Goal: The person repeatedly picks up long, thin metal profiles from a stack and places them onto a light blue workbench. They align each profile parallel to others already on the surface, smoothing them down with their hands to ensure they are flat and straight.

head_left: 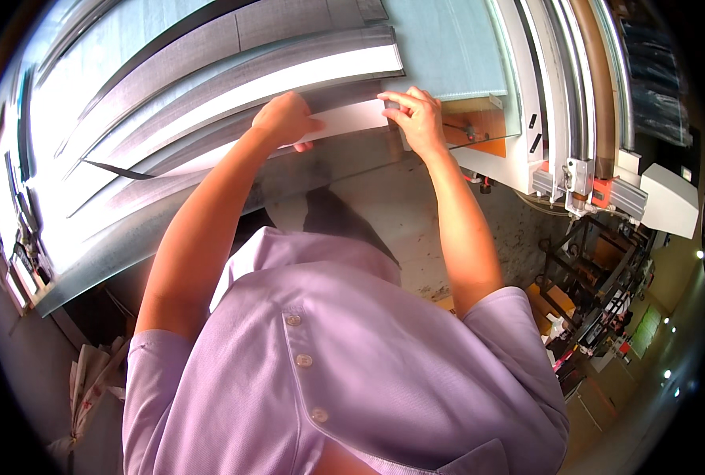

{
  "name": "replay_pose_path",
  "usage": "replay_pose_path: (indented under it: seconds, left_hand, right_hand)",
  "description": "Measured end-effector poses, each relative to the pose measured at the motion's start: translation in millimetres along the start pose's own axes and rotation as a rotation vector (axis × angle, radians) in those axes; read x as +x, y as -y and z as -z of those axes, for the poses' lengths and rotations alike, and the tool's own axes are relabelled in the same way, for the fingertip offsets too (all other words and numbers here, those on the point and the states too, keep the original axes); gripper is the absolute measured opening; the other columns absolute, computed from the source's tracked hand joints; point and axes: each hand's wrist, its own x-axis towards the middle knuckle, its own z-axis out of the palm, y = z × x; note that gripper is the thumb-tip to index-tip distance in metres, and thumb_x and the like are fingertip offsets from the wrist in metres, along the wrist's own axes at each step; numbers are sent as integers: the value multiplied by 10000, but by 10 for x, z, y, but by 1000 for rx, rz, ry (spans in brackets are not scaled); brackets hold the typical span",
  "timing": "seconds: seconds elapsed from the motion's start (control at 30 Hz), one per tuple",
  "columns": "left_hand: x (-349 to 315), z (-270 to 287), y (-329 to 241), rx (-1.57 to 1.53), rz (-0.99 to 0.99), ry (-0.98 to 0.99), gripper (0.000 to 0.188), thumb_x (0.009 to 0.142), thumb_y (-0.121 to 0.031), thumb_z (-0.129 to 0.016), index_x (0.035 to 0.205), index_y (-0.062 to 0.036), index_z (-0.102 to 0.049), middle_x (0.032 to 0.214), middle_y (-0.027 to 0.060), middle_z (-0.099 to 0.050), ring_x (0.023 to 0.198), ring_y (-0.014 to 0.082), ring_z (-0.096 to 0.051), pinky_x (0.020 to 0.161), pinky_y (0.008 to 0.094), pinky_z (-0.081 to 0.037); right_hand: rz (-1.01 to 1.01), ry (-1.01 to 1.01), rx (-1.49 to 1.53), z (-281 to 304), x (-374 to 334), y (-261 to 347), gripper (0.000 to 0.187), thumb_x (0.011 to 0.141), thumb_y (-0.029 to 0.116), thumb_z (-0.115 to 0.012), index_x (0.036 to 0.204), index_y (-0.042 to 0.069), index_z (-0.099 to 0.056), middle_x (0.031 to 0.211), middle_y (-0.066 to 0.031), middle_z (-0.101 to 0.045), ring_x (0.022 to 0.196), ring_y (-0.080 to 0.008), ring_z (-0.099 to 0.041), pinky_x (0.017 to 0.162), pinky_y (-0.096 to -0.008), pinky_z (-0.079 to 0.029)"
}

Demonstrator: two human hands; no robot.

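Observation:
A long white strip (352, 120) lies along the near edge of a glass-topped table. My left hand (285, 123) is closed on the strip's near edge, its thumb stretched to the right and its other fingers mostly hidden below. At the strip's right end, my right hand (417, 119) pinches the corner with thumb and forefinger. Just beyond the hands lies a dark grey mesh-like strip (337, 96). Farther back is another grey strip with a bright white band (321, 70).
More grey strips (281, 24) lie across the far table. A pale blue sheet (447, 47) covers the back right, beside an orange-brown panel (479, 127). Metal rails (582, 87) with a white end housing (669, 199) run along the right. A dark pointed strip (119, 169) lies at left.

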Motion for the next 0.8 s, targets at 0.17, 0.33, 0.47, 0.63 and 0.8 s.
replay_pose_path:
  seconds: [0.17, 0.33, 0.47, 0.63, 0.8]
  left_hand:
    - [-46, -27, -1, -23, -11, -32, 309, 900, -286, -683, 918, 21, -720, 763, 96, -750, 687, 189, -743, 719, 325, -566]
    - [-285, -147, 25, 376, -79, -397, 398, 853, -445, -701, 893, -53, -755, 827, 186, -727, 817, 349, -717, 745, 435, -557]
    - [-519, 48, 415, 383, 41, -367, 392, 853, -457, -701, 888, -70, -751, 841, 193, -717, 858, 386, -701, 775, 474, -550]
    - [-993, 395, 1234, 380, 210, -382, 399, 851, -460, -722, 868, -62, -744, 850, 201, -713, 875, 382, -692, 766, 479, -535]
    - [-1232, 505, 1768, 178, 302, -441, 419, 830, -452, -746, 781, -37, -712, 761, 178, -689, 755, 370, -670, 713, 474, -504]
  right_hand:
    - [65, -71, -72, -36, -26, 20, 260, 797, 263, -803, 1056, 264, -785, 751, 18, -506, 806, -178, -543, 803, -357, -355]
    - [136, -152, -140, -94, -44, 12, 273, 774, 240, -813, 1044, 270, -787, 754, 27, -521, 808, -176, -546, 786, -361, -358]
    - [134, -159, -138, -88, -42, 31, 281, 764, 225, -814, 1041, 269, -790, 749, 30, -537, 808, -174, -550, 783, -363, -361]
    - [122, -154, -141, -90, -50, 26, 295, 753, 218, -816, 1044, 263, -790, 738, 25, -537, 801, -175, -553, 780, -362, -364]
    - [142, -144, -120, -98, -32, 39, 314, 744, 204, -820, 1051, 261, -789, 737, 17, -531, 796, -177, -556, 777, -363, -369]
